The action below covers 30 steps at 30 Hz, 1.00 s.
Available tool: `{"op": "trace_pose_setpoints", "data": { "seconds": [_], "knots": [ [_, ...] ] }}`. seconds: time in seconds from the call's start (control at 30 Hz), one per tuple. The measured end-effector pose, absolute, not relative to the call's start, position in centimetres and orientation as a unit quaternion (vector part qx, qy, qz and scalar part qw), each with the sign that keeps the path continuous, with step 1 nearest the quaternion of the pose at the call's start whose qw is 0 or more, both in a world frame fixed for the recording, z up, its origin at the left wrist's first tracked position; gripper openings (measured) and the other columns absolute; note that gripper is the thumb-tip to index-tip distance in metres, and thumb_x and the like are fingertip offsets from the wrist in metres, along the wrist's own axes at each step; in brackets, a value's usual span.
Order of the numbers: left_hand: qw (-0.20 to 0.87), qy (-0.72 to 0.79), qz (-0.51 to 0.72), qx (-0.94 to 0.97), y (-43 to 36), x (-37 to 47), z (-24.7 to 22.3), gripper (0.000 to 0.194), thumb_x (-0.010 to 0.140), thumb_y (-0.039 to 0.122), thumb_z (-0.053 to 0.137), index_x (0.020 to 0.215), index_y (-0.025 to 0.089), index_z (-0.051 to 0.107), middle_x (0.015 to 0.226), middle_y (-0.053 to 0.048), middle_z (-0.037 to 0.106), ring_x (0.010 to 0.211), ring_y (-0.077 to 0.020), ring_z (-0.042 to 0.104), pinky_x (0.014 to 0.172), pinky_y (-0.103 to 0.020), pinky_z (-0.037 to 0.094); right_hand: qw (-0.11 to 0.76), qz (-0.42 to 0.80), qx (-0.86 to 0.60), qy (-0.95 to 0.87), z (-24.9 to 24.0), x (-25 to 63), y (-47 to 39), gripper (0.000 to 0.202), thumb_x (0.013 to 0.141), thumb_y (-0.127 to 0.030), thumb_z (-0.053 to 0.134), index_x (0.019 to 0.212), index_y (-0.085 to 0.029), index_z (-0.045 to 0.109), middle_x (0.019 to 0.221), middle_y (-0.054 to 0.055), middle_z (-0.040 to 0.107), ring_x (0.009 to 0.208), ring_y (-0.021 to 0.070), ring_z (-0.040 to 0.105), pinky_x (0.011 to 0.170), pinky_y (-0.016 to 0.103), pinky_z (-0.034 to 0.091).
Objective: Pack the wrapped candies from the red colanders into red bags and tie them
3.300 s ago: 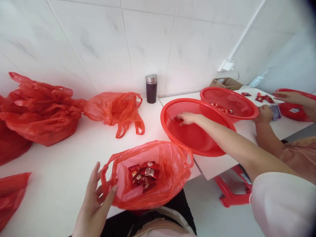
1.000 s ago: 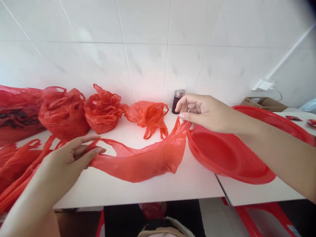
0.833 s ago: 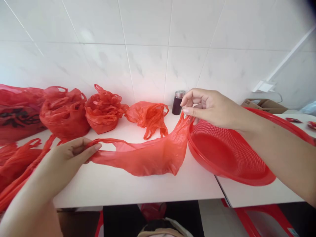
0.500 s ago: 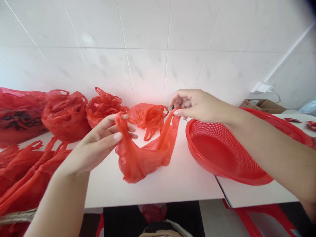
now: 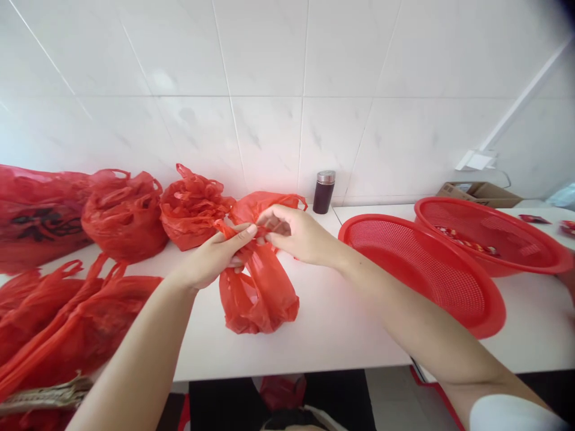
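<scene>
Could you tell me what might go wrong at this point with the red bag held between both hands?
1. The red bag is thin film; the left hand and right hand pinch its handles close together, so a hard pull might tear them.
2. Only its bottom rests on the white table, not far from the front edge; if a grip slipped, it could slump or slide off.
3. The nearest red basket overhangs the table edge beside the right forearm; a bump might tip it.
</scene>
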State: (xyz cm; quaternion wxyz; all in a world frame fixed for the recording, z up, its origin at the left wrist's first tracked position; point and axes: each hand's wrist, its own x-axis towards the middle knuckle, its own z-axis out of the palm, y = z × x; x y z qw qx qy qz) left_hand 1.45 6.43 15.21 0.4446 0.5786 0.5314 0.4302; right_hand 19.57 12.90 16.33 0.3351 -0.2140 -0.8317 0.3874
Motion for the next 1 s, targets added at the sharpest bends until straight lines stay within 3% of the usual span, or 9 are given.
{"op": "trace_pose_setpoints", "data": {
  "seconds": [0.13,0.23,0.4,0.5,0.57,0.67,0.77,0.87,1.0],
  "knots": [
    [0.499,0.480,0.401,0.600,6.8,1.1,15.0,0.033,0.093,0.049,0.047,0.082,0.021,0.059,0.056,0.004,0.054,0.050,-0.0093,0.049,0.053,-0.022,0.044,0.394,0.424,-0.216,-0.786,15.5,20.8,11.3,0.007,0.087,-0.017,0.054,0.091,-0.019,0.059,0.089,0.000,0.066,0.079,0.0117,0.064,0.073,0.028,0.054],
    [0.478,0.449,0.361,0.663,6.8,0.5,15.1,0.027,0.091,0.040,0.053,0.077,0.019,0.065,0.069,0.000,0.065,0.067,-0.0130,0.060,0.067,-0.025,0.048,0.362,0.439,-0.163,-0.806,16.0,21.9,8.8,0.007,0.087,-0.019,0.059,0.093,-0.021,0.062,0.089,-0.001,0.067,0.084,0.0123,0.065,0.079,0.028,0.054],
    [0.417,0.472,0.264,0.730,6.7,0.7,14.8,0.011,0.082,0.024,0.059,0.084,0.022,0.070,0.075,0.001,0.066,0.063,-0.0121,0.056,0.064,-0.025,0.046,0.415,0.421,-0.231,-0.773,13.6,21.3,9.7,0.025,0.095,-0.033,0.049,0.116,-0.026,0.060,0.114,0.003,0.065,0.104,0.0159,0.061,0.091,0.033,0.049],
    [0.295,0.525,0.278,0.748,6.6,1.6,13.9,0.018,0.076,0.010,0.049,0.072,0.021,0.063,0.061,0.004,0.056,0.055,-0.0105,0.049,0.055,-0.023,0.040,0.393,0.464,-0.253,-0.752,10.6,19.5,12.2,0.033,0.099,-0.039,0.040,0.125,-0.028,0.056,0.110,0.003,0.066,0.106,0.0172,0.061,0.094,0.038,0.047],
    [0.173,0.577,0.321,0.730,6.5,2.2,13.1,0.021,0.073,0.007,0.045,0.075,0.022,0.059,0.064,0.004,0.057,0.053,-0.0107,0.048,0.052,-0.022,0.038,0.380,0.502,-0.244,-0.738,9.2,18.6,13.2,0.032,0.098,-0.040,0.042,0.124,-0.029,0.058,0.110,0.002,0.067,0.108,0.0178,0.060,0.097,0.039,0.045],
    [0.038,0.576,0.403,0.710,6.6,3.0,12.0,0.026,0.078,0.009,0.043,0.092,0.022,0.061,0.094,-0.002,0.067,0.073,-0.0147,0.061,0.062,-0.025,0.046,0.359,0.579,-0.193,-0.706,8.4,18.1,13.2,0.028,0.095,-0.038,0.050,0.120,-0.030,0.060,0.115,0.001,0.065,0.111,0.0172,0.058,0.099,0.037,0.044],
    [0.014,0.545,0.437,0.715,6.5,3.0,10.6,0.027,0.087,0.017,0.044,0.105,0.022,0.064,0.112,-0.006,0.068,0.099,-0.0188,0.064,0.080,-0.029,0.050,0.344,0.618,-0.167,-0.687,8.4,18.4,12.8,0.021,0.094,-0.039,0.051,0.100,-0.024,0.065,0.097,0.001,0.067,0.097,0.0154,0.062,0.093,0.033,0.047],
    [0.077,0.592,0.407,0.692,6.0,2.0,8.5,0.028,0.093,0.029,0.042,0.108,0.024,0.065,0.108,-0.004,0.072,0.095,-0.0186,0.067,0.083,-0.029,0.049,0.409,0.591,-0.239,-0.653,7.5,19.2,13.3,0.029,0.092,-0.046,0.050,0.080,-0.021,0.058,0.082,-0.001,0.064,0.081,0.0143,0.063,0.082,0.030,0.050],
    [0.145,0.678,0.407,0.595,4.4,0.6,4.5,0.032,0.095,0.042,0.037,0.095,0.023,0.063,0.081,-0.002,0.073,0.076,-0.0190,0.069,0.073,-0.029,0.051,0.486,0.591,-0.360,-0.533,4.3,20.3,14.9,0.033,0.090,-0.052,0.050,0.079,-0.021,0.047,0.078,0.001,0.063,0.071,0.0167,0.066,0.072,0.032,0.054]
  ]
}}
